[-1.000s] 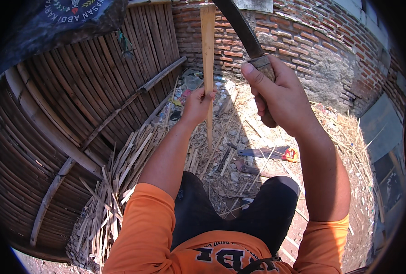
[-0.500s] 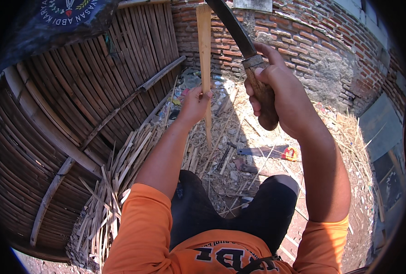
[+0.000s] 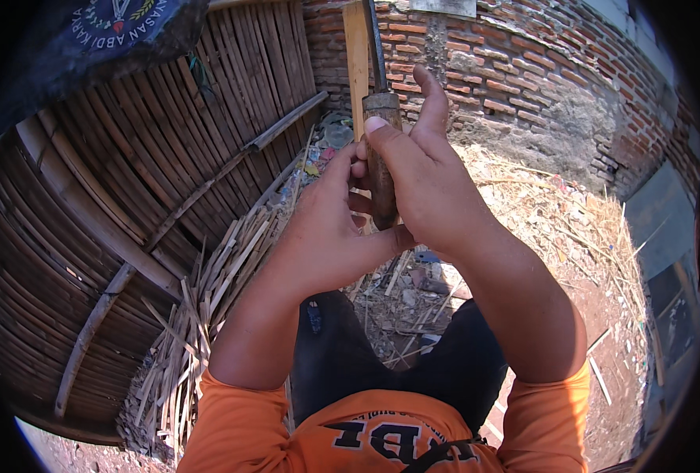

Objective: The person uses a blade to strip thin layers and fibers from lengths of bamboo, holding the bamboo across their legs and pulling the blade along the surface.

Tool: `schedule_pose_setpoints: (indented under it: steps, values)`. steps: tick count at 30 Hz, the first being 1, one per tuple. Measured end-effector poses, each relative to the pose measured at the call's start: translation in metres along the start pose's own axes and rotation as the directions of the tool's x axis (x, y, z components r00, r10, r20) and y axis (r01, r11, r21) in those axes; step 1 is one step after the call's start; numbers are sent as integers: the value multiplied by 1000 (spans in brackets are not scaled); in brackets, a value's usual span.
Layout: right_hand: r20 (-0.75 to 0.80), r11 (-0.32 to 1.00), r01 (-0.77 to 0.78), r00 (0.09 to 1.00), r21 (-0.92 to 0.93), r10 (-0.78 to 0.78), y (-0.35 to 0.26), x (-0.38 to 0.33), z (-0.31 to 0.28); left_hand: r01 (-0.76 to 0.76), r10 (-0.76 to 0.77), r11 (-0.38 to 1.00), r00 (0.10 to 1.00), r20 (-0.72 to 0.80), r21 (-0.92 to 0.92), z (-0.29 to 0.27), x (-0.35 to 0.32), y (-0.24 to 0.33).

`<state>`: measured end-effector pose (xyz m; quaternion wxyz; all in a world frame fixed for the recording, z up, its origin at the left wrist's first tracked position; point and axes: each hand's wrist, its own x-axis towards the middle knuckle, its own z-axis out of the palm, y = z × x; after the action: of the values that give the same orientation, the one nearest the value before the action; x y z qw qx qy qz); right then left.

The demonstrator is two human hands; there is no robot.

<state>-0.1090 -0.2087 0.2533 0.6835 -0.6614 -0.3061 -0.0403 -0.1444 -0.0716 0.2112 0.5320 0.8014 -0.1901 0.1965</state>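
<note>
A machete with a dark curved blade and a worn wooden handle [image 3: 382,169] stands upright in front of me. My right hand [image 3: 436,185] wraps the handle, its thumb on top and the index finger raised off it. Just behind the blade rises a long pale bamboo slat [image 3: 356,67], its lower part hidden by the hands. My left hand [image 3: 326,229] is at the slat, close against the handle. The left thumb reaches under the handle's butt toward the right wrist, while its other fingers curl behind, partly hidden.
Dark bamboo slat wall [image 3: 121,158] at the left, with a pile of split strips [image 3: 208,299] along its foot. A brick wall [image 3: 515,87] stands ahead. Shavings and debris [image 3: 539,205] cover the ground. A grey sheet [image 3: 657,213] leans at the right.
My right hand has brought the machete left, from beside the slat to close against it. My left hand has come lower and nearer the right. The saw on the ground is now mostly hidden.
</note>
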Motion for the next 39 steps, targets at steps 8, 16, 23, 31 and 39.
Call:
schedule_pose_setpoints:
  steps: [8, 16, 23, 31, 39]
  values:
    - [-13, 996, 23, 1000, 85, -22, 10, 18, 30, -29, 60, 987, 980, -192, 160, -27, 10, 4]
    - [-238, 950, 132, 950, -284, -204, 47, 48, 33, 52, 70, 953, 922, -380, 300, -47, 8, -4]
    - [5, 823, 114, 991, -557, -134, 135, 81, -28, 141, 60, 889, 907, -417, 436, -63, 0, 17]
    - [-52, 845, 154, 976, -512, -209, 135, 126, -13, 98, 204, 852, 842, -500, 514, -89, 4, 9]
    - [-156, 696, 238, 878, -677, -452, 158, 162, -18, 65, 214, 872, 841, -497, 486, -90, 20, 1]
